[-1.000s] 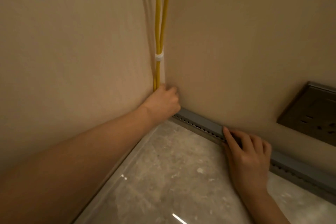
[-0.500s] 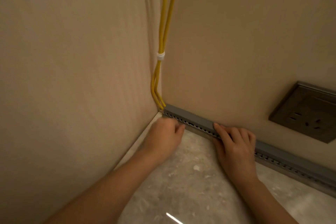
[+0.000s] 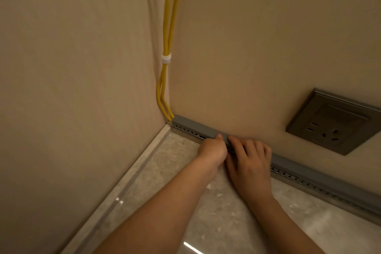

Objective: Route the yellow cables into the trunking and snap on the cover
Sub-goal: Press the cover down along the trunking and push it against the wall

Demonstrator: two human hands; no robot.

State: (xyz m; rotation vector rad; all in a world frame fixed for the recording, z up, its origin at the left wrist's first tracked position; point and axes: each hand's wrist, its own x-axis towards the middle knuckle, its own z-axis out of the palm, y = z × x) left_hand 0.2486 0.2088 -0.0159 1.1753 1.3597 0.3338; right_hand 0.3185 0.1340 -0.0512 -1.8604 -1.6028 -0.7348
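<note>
The yellow cables (image 3: 168, 27) run down the corner into the left end of the grey trunking (image 3: 191, 128) at the wall's foot. On it, our left hand (image 3: 212, 150) is curled, grip unclear; beside it, our right hand (image 3: 249, 163) presses with nearly straight fingers.

Left wall (image 3: 72, 68), far wall (image 3: 257, 37): plain beige, meeting at corner.
Wall socket (image 3: 332, 122): dark grey plate, far wall, right side, low.
Floor (image 3: 216, 222): mottled grey, glossy, possibly stone tile.
Edge strip (image 3: 132, 173): pale, along foot of left wall.

Head view, downward, near wall corner
</note>
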